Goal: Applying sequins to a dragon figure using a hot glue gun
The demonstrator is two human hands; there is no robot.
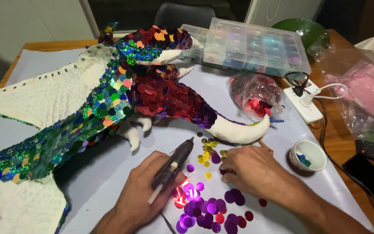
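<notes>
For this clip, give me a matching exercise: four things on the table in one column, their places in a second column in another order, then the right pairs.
Things:
1. glue gun
2. small white bowl
3. clear plastic organiser box
4. purple sequins

Places:
A. far edge of the table, behind the sequinned costume piece
B. in the left hand
C. loose on the sheet between the two hands
D. beyond the right hand, towards the power strip

Pairs: 1-B, 2-D, 3-A, 4-C

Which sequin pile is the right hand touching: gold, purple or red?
The gold pile: the right hand has its fingertips at its edge. The purple pile lies nearer the person, the red sequins beside it.
</notes>
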